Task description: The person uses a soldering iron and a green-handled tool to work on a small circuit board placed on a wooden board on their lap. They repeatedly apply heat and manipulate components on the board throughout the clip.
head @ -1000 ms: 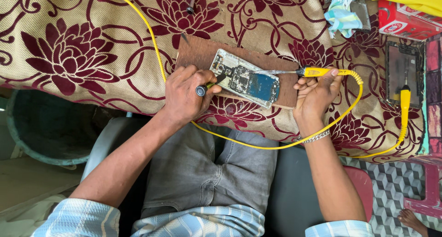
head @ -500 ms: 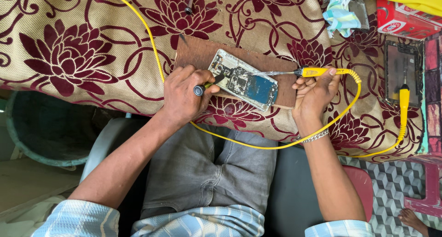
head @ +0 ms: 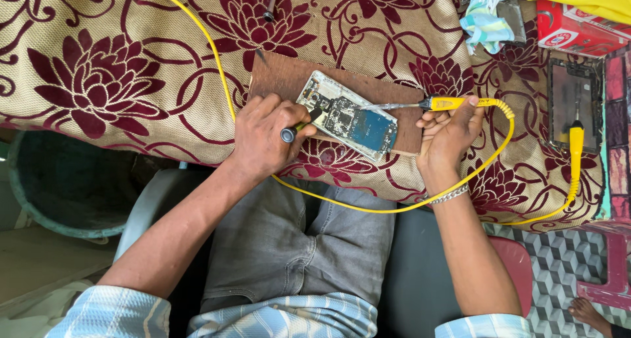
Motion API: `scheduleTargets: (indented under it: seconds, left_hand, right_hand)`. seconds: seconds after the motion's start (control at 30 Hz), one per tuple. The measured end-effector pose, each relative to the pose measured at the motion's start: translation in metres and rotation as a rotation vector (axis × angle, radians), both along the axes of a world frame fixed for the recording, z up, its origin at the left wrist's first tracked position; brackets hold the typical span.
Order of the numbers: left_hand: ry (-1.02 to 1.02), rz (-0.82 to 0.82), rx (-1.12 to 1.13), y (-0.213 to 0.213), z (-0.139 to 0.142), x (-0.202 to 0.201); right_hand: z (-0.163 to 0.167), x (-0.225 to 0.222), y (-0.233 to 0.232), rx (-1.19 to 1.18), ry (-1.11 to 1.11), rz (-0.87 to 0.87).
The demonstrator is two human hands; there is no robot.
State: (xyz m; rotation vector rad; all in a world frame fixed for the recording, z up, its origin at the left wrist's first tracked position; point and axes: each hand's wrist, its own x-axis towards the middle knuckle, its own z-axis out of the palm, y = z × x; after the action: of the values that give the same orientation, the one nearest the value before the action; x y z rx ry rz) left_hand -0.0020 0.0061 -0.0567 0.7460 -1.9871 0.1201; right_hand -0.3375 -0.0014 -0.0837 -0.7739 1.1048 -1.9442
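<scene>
An opened phone (head: pixel 348 116) with its circuit board bare lies on a brown wooden board (head: pixel 279 80) on a floral maroon and beige cloth (head: pixel 118 68). My left hand (head: pixel 263 139) grips a small dark-handled tool (head: pixel 297 129) whose tip touches the phone's near left side. My right hand (head: pixel 449 131) holds a yellow-handled soldering iron (head: pixel 434 104), its metal tip pointing left over the phone's far edge. The iron's yellow cord (head: pixel 368 206) loops down across my lap.
A second yellow-handled tool (head: pixel 576 141) rests at the right beside a dark phone panel (head: pixel 569 100). A red box (head: pixel 578 29) and a striped rag (head: pixel 483 13) lie at the top right. A green tub (head: pixel 59 187) stands lower left. Someone's foot (head: pixel 591 312) shows at the bottom right.
Both hands stay in nearly the same place on the phone. The iron's tip has shifted very slightly along the phone's far edge.
</scene>
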Motion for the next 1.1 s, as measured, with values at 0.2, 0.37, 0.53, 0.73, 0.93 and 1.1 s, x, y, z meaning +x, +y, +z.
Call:
scheduleTargets:
  seconds: [0.2,0.37,0.53,0.73,0.93,1.1]
  left_hand:
    - [-0.038,0.015,0.000,0.0007,0.0002,-0.0015]
    - [-0.045,0.013,-0.002,0.0007,-0.0002,-0.0015]
    - [-0.050,0.018,-0.014,0.0014,0.0009,-0.0018]
    - [-0.048,0.021,-0.009,0.0011,0.0010,-0.0012]
    - [-0.045,0.022,-0.002,0.0011,-0.0001,-0.0021]
    - [-0.062,0.034,-0.005,0.0015,0.0004,-0.0019]
  right_hand:
    - [-0.0009,0.0002,-0.0012,0.004,-0.018,-0.026]
    - [-0.0007,-0.0005,0.0006,0.000,-0.015,-0.013]
    - [-0.0004,0.0002,-0.0003,0.002,-0.028,-0.028]
    - [-0.0011,-0.0001,-0.0018,0.002,-0.033,-0.036]
    - [-0.0011,-0.0005,-0.0014,0.002,-0.020,-0.033]
    - [0.0000,0.0011,-0.0003,0.015,-0.020,-0.045]
